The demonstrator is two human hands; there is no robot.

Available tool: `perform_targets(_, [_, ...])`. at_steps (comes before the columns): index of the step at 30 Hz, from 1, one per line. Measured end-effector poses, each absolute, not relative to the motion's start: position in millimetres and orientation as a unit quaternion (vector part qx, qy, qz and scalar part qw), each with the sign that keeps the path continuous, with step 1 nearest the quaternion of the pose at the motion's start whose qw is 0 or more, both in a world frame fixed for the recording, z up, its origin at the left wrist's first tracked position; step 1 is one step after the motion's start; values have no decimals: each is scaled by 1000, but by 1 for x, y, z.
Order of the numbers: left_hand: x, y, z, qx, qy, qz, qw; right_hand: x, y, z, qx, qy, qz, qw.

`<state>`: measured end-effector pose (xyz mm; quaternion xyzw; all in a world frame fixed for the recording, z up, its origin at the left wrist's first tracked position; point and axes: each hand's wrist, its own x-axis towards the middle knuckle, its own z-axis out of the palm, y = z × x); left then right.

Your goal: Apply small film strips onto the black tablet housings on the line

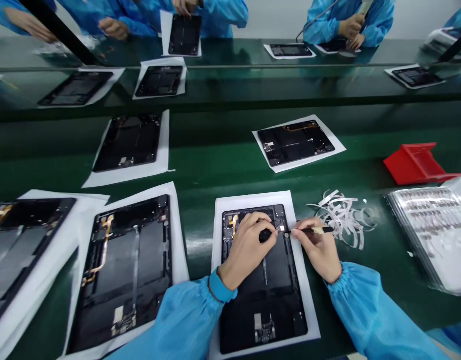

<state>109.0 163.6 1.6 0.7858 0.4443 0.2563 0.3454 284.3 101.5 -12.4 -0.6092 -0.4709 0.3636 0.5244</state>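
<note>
An opened black tablet housing [264, 295] lies on a white sheet [309, 320] in front of me. My left hand [249, 240] rests over its upper part, fingers curled round a small black rounded object [265, 235] whose kind I cannot make out. Beside the housing's upper right edge, my right hand [320, 247] pinches slim dark tweezers [322, 230] with a pale band near the back end. Their tips point left, toward the fingertips of my left hand and a small white square [282, 228] on the housing.
Left of me are more opened housings [121, 270] on white sheets; another housing [296, 142] lies farther back. On the right are curled white strips [345, 215], a red bin [418, 162] and stacked clear trays [435, 235] of small parts. Co-workers' hands [352, 30] show across the bench.
</note>
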Motion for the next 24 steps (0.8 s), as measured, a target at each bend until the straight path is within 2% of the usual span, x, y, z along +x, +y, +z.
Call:
perform_targets(19, [112, 165, 2, 786, 452, 247, 341, 280, 107, -7, -602, -428, 371, 562])
perform_targets(24, [114, 165, 4, 784, 461, 243, 337, 278, 107, -6, -614, -443, 385, 528])
